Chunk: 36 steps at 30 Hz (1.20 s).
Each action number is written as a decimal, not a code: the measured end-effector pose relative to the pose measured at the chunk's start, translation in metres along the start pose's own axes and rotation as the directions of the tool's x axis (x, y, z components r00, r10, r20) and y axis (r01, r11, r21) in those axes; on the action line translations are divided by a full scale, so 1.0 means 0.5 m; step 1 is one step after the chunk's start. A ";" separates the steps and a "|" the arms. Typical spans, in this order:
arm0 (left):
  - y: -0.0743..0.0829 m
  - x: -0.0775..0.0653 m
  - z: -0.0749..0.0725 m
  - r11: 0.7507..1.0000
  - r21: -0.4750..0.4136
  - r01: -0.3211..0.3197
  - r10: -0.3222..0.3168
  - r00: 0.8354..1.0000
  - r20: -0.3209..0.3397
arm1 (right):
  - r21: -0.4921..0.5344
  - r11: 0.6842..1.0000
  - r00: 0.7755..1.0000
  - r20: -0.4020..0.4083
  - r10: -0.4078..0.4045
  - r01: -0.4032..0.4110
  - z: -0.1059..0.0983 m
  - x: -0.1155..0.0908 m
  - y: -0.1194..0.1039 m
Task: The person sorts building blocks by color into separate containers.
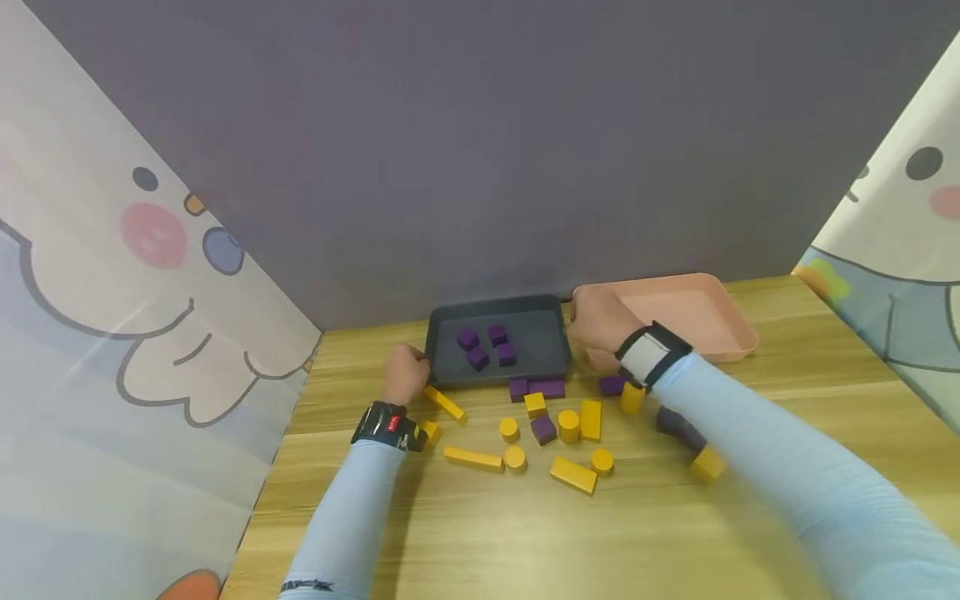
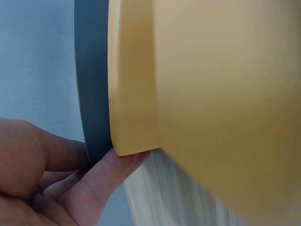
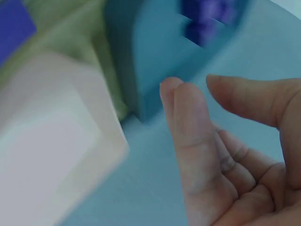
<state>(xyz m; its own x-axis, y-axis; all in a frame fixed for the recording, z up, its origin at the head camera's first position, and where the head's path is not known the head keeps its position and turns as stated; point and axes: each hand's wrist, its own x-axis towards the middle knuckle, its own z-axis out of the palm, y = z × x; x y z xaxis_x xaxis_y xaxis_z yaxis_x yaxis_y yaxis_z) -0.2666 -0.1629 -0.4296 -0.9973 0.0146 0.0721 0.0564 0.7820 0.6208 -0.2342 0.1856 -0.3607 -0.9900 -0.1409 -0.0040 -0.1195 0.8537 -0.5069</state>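
My left hand (image 1: 405, 373) is at the left side of a dark grey tray (image 1: 558, 364), with thumb and forefinger pinching its edge (image 2: 94, 108) in the left wrist view. Close against that edge lies a long yellow block (image 1: 446, 403). Several purple cubes (image 1: 507, 354) sit inside the tray. Between the tray and a pink tray (image 1: 731, 321) is my right hand (image 1: 602, 321). Its thumb and forefinger (image 3: 194, 113) are apart in the right wrist view, with nothing between them.
Yellow blocks and cylinders (image 1: 568, 426) lie scattered on the wooden table (image 1: 510, 542) in front of the trays. Purple blocks (image 1: 543, 430) lie among them, some partly under the right forearm. A grey wall (image 1: 525, 167) stands behind the trays.
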 end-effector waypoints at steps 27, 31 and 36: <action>-0.008 -0.007 -0.028 0.993 0.028 0.113 -0.114 0.992 0.043 | -0.070 0.997 0.991 0.130 -0.016 0.025 0.022 -0.264 0.139; -0.002 -0.006 -0.019 0.994 0.040 0.105 -0.107 0.993 0.052 | -0.064 0.998 0.979 0.201 0.014 -0.001 0.033 -0.263 0.145; 0.004 -0.002 -0.009 0.994 0.037 0.098 -0.100 0.993 0.057 | -0.099 0.995 0.978 0.208 0.018 0.003 0.038 -0.261 0.156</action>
<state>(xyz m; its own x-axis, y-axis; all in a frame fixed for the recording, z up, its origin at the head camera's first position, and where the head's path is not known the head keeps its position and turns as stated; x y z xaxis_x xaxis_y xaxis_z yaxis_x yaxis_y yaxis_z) -0.2651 -0.1643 -0.4250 -0.9990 -0.0285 -0.0352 -0.0438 0.8019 0.5959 -0.1131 0.2612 -0.4162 -0.9548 -0.2268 -0.1919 -0.1293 0.8987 -0.4190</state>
